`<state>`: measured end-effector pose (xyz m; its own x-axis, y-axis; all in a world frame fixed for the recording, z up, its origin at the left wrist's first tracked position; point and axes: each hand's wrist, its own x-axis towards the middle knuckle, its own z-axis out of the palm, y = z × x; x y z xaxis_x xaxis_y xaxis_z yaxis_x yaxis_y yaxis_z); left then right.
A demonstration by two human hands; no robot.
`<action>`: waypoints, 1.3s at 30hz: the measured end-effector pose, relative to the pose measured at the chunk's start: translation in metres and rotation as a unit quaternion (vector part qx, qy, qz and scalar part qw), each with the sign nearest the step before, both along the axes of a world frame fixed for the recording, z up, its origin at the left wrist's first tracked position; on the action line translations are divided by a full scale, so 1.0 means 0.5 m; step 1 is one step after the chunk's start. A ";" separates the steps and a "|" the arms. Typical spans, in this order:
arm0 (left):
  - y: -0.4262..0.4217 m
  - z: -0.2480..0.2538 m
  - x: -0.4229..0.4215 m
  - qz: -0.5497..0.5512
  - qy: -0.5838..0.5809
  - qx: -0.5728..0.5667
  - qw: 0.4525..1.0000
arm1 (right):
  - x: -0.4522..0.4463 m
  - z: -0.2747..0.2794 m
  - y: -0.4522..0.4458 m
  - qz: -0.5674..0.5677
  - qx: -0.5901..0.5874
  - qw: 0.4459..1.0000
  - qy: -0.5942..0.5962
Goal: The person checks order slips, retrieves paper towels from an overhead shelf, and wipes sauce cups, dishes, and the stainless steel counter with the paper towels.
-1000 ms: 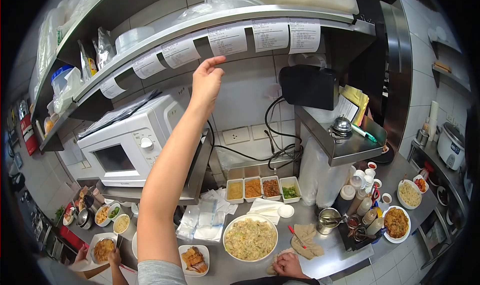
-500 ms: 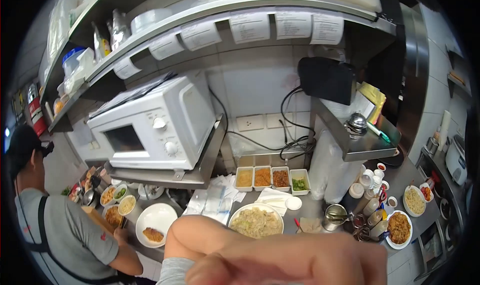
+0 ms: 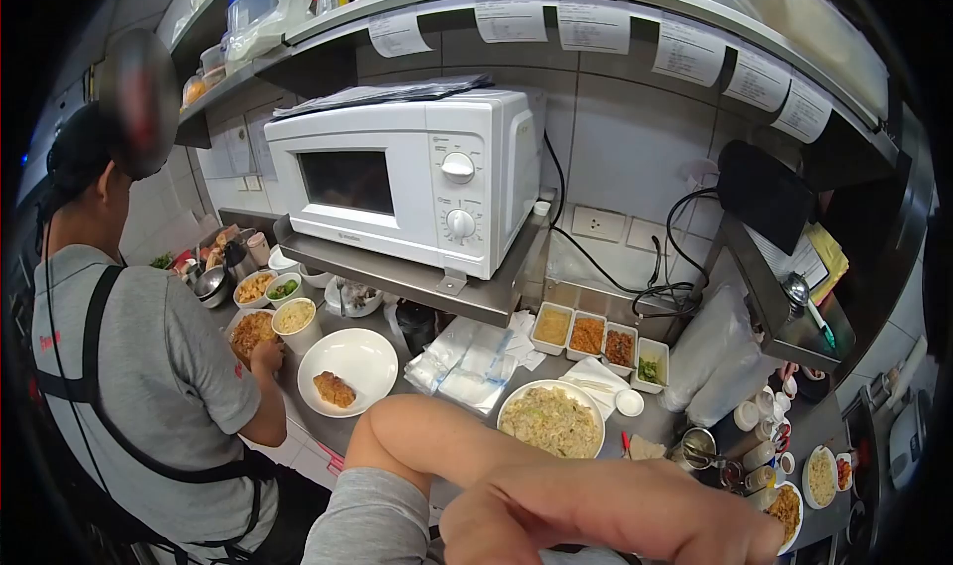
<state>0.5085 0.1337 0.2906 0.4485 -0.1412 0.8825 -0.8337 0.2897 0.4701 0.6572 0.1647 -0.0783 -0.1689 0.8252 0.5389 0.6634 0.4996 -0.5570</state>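
Note:
My left hand is raised very close to the camera at the bottom of the head view, large and slightly blurred. From a grey sleeve, the bent arm crosses to the right. Its fingers look curled in, with their ends cut off below; what they hold, if anything, is hidden. Beyond the forearm are a white bowl of pale fried rice and a white plate carrying a browned piece of food. My right hand does not show.
A co-worker stands at left, one hand by a rice dish. A white microwave sits on a wall shelf. Four-sided tubs of toppings, plastic packets and bottles line the counter. Paper slips hang from the overhead shelf.
The view has turned left, so the microwave, plate and bowl appear farther right. My left hand stays raised near the camera. The co-worker shows more fully.

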 end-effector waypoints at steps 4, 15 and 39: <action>0.010 -0.006 -0.034 0.007 0.003 -0.007 1.000 | -0.005 0.006 0.000 -0.011 -0.006 1.000 -0.020; 0.065 -0.011 -0.132 0.102 0.099 -0.023 0.990 | -0.005 -0.026 0.013 -0.026 0.001 1.000 0.002; 0.022 -0.492 -0.259 0.431 0.510 -0.247 0.702 | -0.009 -0.037 0.019 -0.001 -0.020 0.999 -0.025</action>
